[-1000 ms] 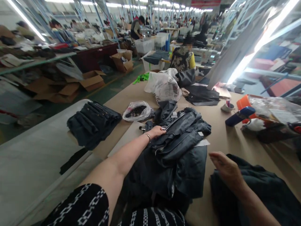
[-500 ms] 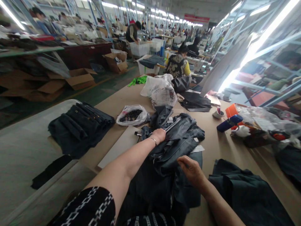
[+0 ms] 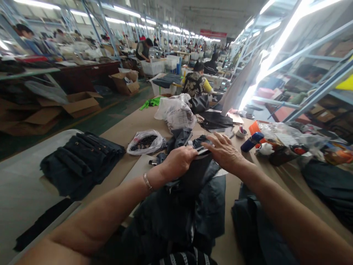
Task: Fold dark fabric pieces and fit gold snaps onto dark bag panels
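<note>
My left hand (image 3: 178,162) is closed on the upper edge of a dark grey garment (image 3: 193,198) lifted off the brown table (image 3: 132,129). A thin bracelet circles that wrist. My right hand (image 3: 224,151) grips the same edge just to the right, fingers curled over it near a zipper. The garment hangs down toward me over a heap of more dark cloth. Another dark garment (image 3: 256,228) lies at my right forearm.
A folded dark stack (image 3: 79,160) lies to the left. A clear bag of small dark parts (image 3: 145,141), a white plastic bag (image 3: 175,110), a blue bottle (image 3: 250,141) and an orange container (image 3: 255,127) sit further back. A person sits at the far end; cardboard boxes cover the floor at left.
My right hand came in from the right and took hold of the garment's edge beside my left hand. Both hands have raised the garment off the pile.
</note>
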The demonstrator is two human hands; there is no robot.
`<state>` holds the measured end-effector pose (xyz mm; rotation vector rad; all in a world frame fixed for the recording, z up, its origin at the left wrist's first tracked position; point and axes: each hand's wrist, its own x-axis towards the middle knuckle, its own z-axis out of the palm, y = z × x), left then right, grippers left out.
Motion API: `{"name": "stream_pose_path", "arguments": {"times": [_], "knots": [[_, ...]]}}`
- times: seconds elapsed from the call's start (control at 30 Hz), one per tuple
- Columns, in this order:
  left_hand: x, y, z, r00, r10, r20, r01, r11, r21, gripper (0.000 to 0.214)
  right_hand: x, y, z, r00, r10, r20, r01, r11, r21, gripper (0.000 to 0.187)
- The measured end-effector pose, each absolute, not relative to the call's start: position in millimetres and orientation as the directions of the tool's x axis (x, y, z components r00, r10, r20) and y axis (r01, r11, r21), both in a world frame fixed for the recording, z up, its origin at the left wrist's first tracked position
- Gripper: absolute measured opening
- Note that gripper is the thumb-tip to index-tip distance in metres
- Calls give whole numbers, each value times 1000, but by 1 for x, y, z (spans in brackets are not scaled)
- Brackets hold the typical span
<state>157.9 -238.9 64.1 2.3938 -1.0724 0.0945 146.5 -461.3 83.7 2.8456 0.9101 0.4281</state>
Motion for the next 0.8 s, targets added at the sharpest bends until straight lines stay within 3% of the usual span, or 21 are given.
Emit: {"name": "stream_pose_path", "arguments": {"times": [0.07,0.13,0.23,0.3,0.37,0.43,0.5,0.57,0.63,0.73,0.8], "knots": [[144,-236,75,685,-669,289,-721,-565,401,23,139,-463,91,799,587,131,563,-807,180,17],[126,-233,80,714,-589,380,-700,-569,432,20,126,-474,94,849,523,80,511,-850,131,19],[88,-239,74,744,-422,518,-665,-396,634,17,100,-500,93,928,339,156,333,-941,61,21],[62,-254,62,829,-403,389,-482,-162,861,16,82,-513,86,954,193,229,204,-979,-25,24],[42,-278,47,895,-441,65,-51,44,998,24,65,-512,71,965,82,250,127,-977,-171,26],[30,-305,34,839,-495,-224,370,217,903,39,46,-495,49,978,35,206,105,-936,-336,24],[25,-325,27,792,-492,-361,567,375,734,42,27,-470,25,992,-4,128,59,-873,-485,18],[22,-335,24,764,-453,-459,640,450,623,33,11,-447,6,998,-29,51,10,-770,-639,13],[19,-335,22,705,-438,-558,709,415,570,28,-2,-436,-5,1000,-1,-25,-20,-611,-791,12],[13,-326,15,619,-528,-581,774,284,566,34,-14,-449,-11,982,104,-156,-115,-328,-938,21],[10,-321,11,636,-553,-539,745,257,616,39,-18,-473,-11,972,91,-217,-194,-212,-958,30]]}}
